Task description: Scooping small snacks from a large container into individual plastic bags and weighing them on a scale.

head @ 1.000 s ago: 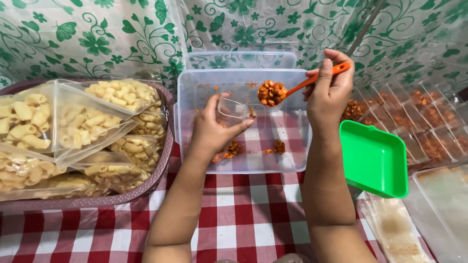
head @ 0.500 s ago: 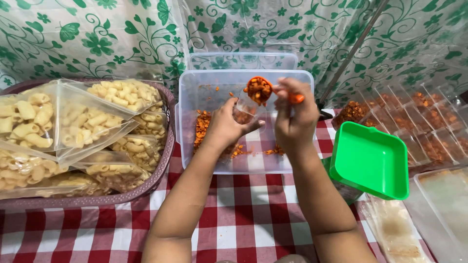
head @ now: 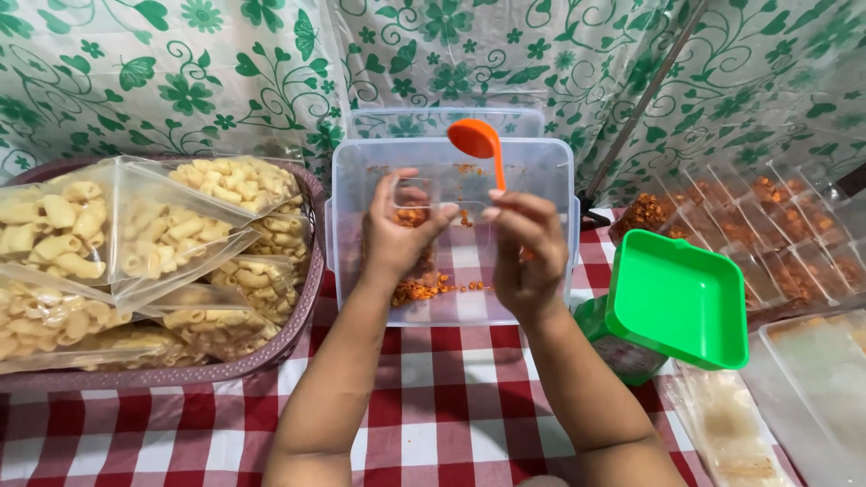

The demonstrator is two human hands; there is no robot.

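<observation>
My left hand (head: 397,239) grips a small clear plastic bag (head: 413,206) by its mouth, fingers curled round it to hold the opening up and wide. A little orange-red crumb snack sits in its bottom. I hold it directly over the clear plastic tub (head: 541,171), so anything that misses falls back into the tub and not onto the red-checked tabletop (head: 433,415).

My right hand (head: 528,252) pinches the handle of the orange plastic spoon (head: 478,144) between thumb and fingertips. The bowl is raised above the bag's mouth and looks empty, tipped up and away from me.

What remains of the crumb snack (head: 433,289) lies low on the tub floor near my wrists; the tub is close to used up.

Left: purple basket (head: 298,325) piled with sealed bags of macaroni crackers (head: 162,234), out of the way.
Right: green tray (head: 677,298), propped on something I cannot make out. Beyond it, a row of filled small packets (head: 776,216) against the leaf-print plastic sheet (head: 180,81).
</observation>
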